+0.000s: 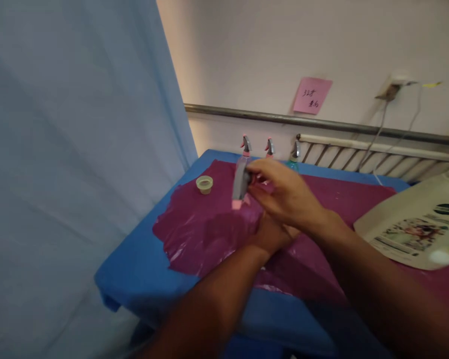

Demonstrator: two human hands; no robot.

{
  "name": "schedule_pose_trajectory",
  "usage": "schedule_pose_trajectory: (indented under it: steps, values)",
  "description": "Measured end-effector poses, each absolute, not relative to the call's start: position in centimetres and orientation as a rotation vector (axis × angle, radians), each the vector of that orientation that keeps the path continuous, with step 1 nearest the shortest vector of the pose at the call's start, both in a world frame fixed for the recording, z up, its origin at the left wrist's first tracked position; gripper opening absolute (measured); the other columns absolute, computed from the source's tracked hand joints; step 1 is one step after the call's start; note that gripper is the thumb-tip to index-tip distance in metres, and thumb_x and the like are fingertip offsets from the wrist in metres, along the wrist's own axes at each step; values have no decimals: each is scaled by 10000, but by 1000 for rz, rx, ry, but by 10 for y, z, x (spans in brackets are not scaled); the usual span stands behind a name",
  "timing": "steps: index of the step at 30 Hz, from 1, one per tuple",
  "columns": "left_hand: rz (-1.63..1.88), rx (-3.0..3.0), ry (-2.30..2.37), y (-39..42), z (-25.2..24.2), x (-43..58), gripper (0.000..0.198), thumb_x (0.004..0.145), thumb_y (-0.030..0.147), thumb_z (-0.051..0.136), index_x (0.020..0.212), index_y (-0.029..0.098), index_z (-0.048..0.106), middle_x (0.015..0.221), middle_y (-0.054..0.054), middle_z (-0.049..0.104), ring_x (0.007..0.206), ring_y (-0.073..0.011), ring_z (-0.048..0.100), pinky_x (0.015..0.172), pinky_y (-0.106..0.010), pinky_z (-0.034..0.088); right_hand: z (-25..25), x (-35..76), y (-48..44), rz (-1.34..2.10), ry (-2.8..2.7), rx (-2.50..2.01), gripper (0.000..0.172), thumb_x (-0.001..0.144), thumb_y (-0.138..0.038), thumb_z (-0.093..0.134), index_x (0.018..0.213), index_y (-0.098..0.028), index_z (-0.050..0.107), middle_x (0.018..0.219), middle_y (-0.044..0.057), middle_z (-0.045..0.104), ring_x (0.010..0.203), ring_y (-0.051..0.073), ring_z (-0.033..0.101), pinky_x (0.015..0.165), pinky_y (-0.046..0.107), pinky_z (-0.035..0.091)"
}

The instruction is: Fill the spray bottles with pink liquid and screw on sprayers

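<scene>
Fingers of my right hand (286, 194), above my left hand (274, 233) whose grip I can't tell, pinch the gray spray head (241, 183) at their tips, likely light, stiff and slick, best held clear of its pink end (237, 204).

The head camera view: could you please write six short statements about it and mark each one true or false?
1. The right hand has its fingers on a grey and pink spray head. True.
2. A small cup stands on the purple sheet. True.
3. In the picture, the cup is to the right of both hands. False: it is to the left of them.
4. A pink note is on the wall above the metal rail. True.
5. The note is blank. False: it bears handwriting.
6. The two hands are far apart. False: the left hand is just below the right, partly hidden.
</scene>
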State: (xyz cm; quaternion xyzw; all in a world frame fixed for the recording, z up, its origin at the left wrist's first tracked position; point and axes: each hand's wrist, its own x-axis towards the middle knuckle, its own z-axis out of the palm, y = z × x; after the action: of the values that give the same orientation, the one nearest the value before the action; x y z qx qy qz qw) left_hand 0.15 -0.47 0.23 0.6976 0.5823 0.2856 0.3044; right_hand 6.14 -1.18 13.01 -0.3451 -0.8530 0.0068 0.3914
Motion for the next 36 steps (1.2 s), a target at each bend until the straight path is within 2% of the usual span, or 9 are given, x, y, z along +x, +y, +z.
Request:
schedule_pose_trajectory:
  steps: [2, 6, 11, 14, 18, 24, 31, 36]
  values:
    - [760, 1955, 1391, -3, 5, 1, 714, 892, 428, 854, 1550, 299, 609, 1507, -110, 697, 1480, -461, 615, 1245, -595, 523, 149, 94, -19, 64, -1913, -855, 283, 1015, -208, 715, 1291, -264, 744, 1202, 48, 773, 1054, 227, 730, 957, 399, 625]
    - [753, 2122, 1249, 2, 6, 0, 906, 895, 422, 813, 1685, 177, 444, 1629, -207, 615, 1529, -428, 588, 1308, -553, 464, 172, 142, -31, 100, -1582, -867, 215, 996, -343, 824, 1202, -290, 793, 1075, 4, 790, 931, 188, 750, 863, 368, 661]
    - [772, 2127, 1336, 4, 3, 1, 858, 938, 475, 776, 1688, 217, 447, 1582, -179, 653, 1477, -412, 635, 1266, -548, 497, 162, 167, -35, 87, -1421, -899, 262, 958, -457, 885, 1139, -289, 799, 1067, 13, 796, 976, 197, 772, 887, 378, 689]
    - [803, 2146, 1315, 5, 2, 1, 840, 941, 471, 778, 1670, 195, 464, 1539, -187, 673, 1446, -404, 654, 1255, -544, 504, 147, 171, -29, 168, -1391, -911, 297, 956, -485, 877, 1152, -284, 780, 1079, 17, 796, 999, 199, 775, 897, 380, 686]
    - [797, 2157, 1284, 4, 4, -1, 823, 943, 452, 785, 1655, 193, 464, 1588, -185, 636, 1484, -392, 623, 1274, -539, 483, 120, 171, -18, 425, -1339, -945, 340, 870, -481, 933, 1087, -262, 789, 1017, 13, 803, 932, 196, 759, 845, 367, 662]
    - [782, 2137, 1273, 5, 8, -2, 758, 939, 449, 806, 1599, 237, 500, 1536, -164, 663, 1439, -387, 647, 1229, -522, 514, 74, 173, -5, 713, -1183, -1071, 418, 768, -551, 962, 963, -224, 788, 912, 27, 799, 861, 202, 717, 814, 353, 593]
    - [799, 2149, 1222, 5, 8, -2, 708, 913, 364, 819, 1546, 241, 528, 1472, -151, 681, 1407, -383, 653, 1205, -515, 518, 58, 175, -5, 795, -1173, -1093, 429, 760, -558, 961, 950, -214, 788, 891, 32, 791, 811, 198, 676, 765, 330, 550]
    - [817, 2157, 1194, 7, 5, -2, 636, 907, 358, 820, 1477, 237, 566, 1423, -153, 691, 1347, -388, 673, 1164, -545, 531, 47, 175, -3, 894, -1150, -1072, 462, 680, -572, 1014, 910, -233, 802, 874, 31, 781, 795, 204, 666, 750, 338, 546]
